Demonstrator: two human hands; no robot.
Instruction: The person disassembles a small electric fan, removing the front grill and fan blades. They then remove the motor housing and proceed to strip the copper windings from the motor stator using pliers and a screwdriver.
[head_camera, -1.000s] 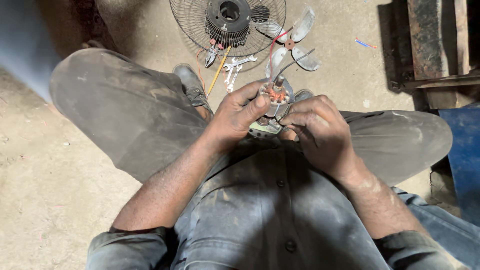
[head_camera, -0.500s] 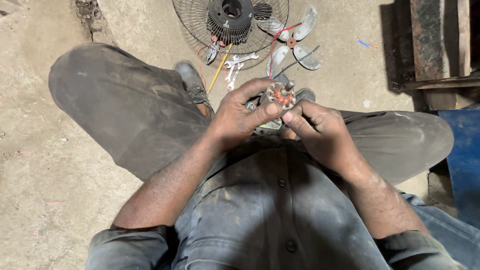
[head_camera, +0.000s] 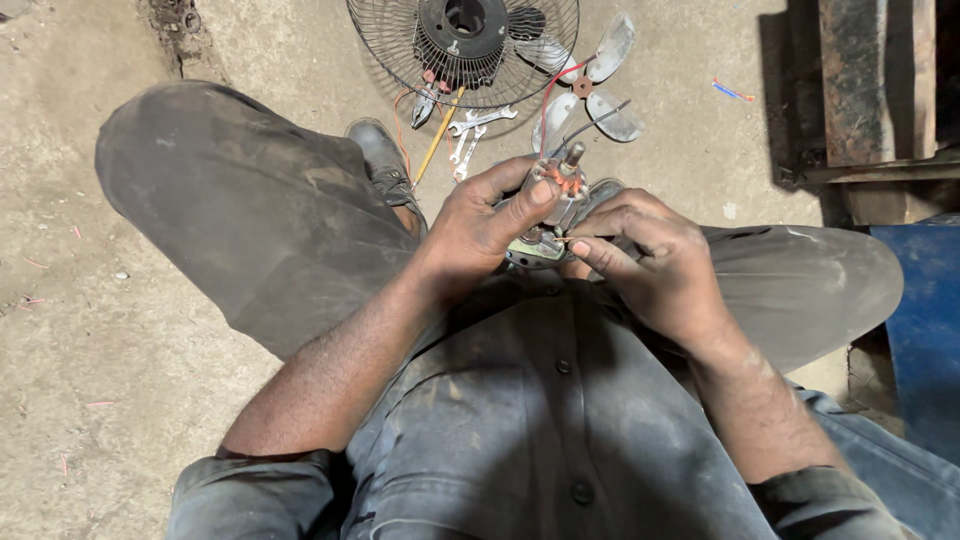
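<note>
Centre frame: left hand (head_camera: 490, 225) clamped round small fan motor (head_camera: 553, 205), thumb now up on copper windings, higher than a second ago. Right of it: right hand (head_camera: 650, 260) pinching at motor's lower rim, fingers shifted closer. Probably fine work on windings continuing. Upper centre: fan guard (head_camera: 400, 60), spanners (head_camera: 470, 135), blade (head_camera: 590, 85) on floor.

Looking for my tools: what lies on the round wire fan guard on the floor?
On the round wire fan guard sits a black motor housing; red-handled pliers rest on its front edge. The floor underneath is mostly hidden.

Dusty concrete floor (head_camera: 120, 330) (gritty), blue panel (head_camera: 925, 330) at right.
</note>
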